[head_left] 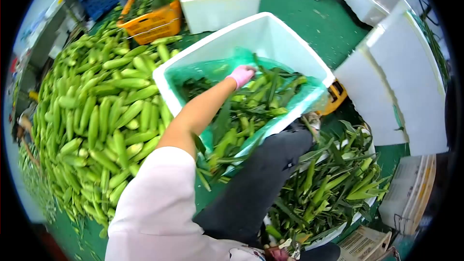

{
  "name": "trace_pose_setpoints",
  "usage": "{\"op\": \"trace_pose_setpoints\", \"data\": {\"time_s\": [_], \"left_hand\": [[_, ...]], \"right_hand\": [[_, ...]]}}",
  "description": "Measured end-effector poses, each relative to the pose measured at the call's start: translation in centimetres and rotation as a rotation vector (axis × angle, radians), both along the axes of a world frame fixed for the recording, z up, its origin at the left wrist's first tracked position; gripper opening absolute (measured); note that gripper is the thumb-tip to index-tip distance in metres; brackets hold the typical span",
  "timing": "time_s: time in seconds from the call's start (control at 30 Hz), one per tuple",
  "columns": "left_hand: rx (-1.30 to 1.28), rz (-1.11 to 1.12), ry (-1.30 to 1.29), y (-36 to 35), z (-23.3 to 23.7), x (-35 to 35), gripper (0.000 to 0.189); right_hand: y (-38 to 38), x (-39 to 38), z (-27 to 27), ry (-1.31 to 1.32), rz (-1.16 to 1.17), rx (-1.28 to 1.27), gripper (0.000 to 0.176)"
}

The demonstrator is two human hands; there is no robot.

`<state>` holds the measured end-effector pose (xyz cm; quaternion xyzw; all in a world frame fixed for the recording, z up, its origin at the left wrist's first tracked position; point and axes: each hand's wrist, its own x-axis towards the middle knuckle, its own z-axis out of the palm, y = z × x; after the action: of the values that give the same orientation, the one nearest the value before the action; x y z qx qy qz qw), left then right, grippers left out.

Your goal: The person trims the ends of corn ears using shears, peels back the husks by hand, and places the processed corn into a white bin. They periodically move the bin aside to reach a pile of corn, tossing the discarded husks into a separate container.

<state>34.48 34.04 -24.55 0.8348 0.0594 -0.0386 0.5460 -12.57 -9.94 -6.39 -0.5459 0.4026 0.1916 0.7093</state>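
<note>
My left hand (242, 75), in a pink glove, reaches far into a white foam box (290, 38) lined with green plastic film (203, 70). Its fingers are curled together over the leafy green corn (261, 92) in the box; what they hold is hidden. Husked leaves and ears lie heaped below that hand and spill over the near rim. Low at the bottom edge, by my lap, a dark pink patch shows at my right hand (277, 253), beside a small shiny metal piece (293, 247). The fingers there are mostly hidden.
A large pile of pale green corn ears (106, 116) covers the floor at left. Loose leaves and husks (328, 188) heap up beside my right leg. Behind stand an orange crate (157, 23) and another foam box (222, 12). White foam panels (401, 77) stand at right. Another person sits at top left.
</note>
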Motion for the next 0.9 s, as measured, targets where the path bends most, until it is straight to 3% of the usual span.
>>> {"op": "trace_pose_setpoints", "data": {"time_s": [0.03, 0.1, 0.17, 0.23, 0.37, 0.47, 0.5, 0.53, 0.57, 0.63, 0.7, 0.73, 0.77, 0.83, 0.9], "left_hand": [[0.329, 0.028, -0.044, -0.7, -4.6, 2.1, 0.039], [0.456, 0.181, 0.310, -0.6, -10.0, 4.5, 0.042], [0.591, 0.443, 0.541, -2.0, -8.2, 2.6, 0.045], [0.990, 0.321, 0.498, -4.6, -6.2, 0.7, 0.051], [0.796, 0.108, 0.726, -0.2, -6.4, 3.0, 0.069], [0.314, -0.271, 0.730, 3.7, -8.1, 0.4, 0.086], [0.194, -0.562, 0.434, 6.3, -18.3, 0.0, 0.089], [0.419, -0.577, 0.437, 2.7, -9.3, -4.1, 0.090], [0.282, -0.687, 0.490, 2.5, -7.0, -6.0, 0.096], [0.536, -0.604, 0.653, 2.0, -4.2, -9.9, 0.102], [0.607, -0.664, 0.525, 0.5, -1.6, -12.1, 0.104], [0.613, -0.609, 0.436, -0.2, -0.7, -12.4, 0.107], [0.655, -0.402, 0.330, -0.9, 0.1, -12.8, 0.099], [0.264, -0.169, 0.001, -2.6, 2.2, -10.6, 0.084], [-0.021, -0.058, -0.032, -9.4, 17.8, -12.3, 0.073]], "right_hand": [[0.1, 0.6, -0.3, 0.012, -0.016, -0.004, 0.059], [0.0, 2.0, -0.8, 0.041, -0.046, -0.008, 0.059], [-0.1, 3.0, -1.4, 0.068, -0.064, -0.001, 0.060], [0.1, 4.0, -1.7, 0.090, -0.063, 0.010, 0.060], [0.2, 6.1, -2.5, 0.060, -0.016, 0.046, 0.061], [0.2, 7.1, -2.7, 0.006, 0.038, 0.085, 0.062], [0.2, 7.4, -2.6, -0.016, 0.052, 0.095, 0.062], [0.2, 7.4, -2.5, -0.043, 0.066, 0.107, 0.062], [0.2, 7.4, -2.3, -0.071, 0.068, 0.117, 0.063], [-0.2, 6.2, -1.5, -0.113, 0.082, 0.131, 0.063], [-0.9, 4.9, -0.8, -0.170, 0.082, 0.154, 0.064], [-1.4, 4.0, -0.6, -0.200, 0.076, 0.169, 0.064], [-1.9, 3.0, -0.2, -0.231, 0.065, 0.188, 0.064], [-2.9, 0.3, 0.6, -0.279, 0.021, 0.217, 0.065], [-4.4, -2.0, 1.6, -0.384, -0.005, 0.263, 0.065]]}}
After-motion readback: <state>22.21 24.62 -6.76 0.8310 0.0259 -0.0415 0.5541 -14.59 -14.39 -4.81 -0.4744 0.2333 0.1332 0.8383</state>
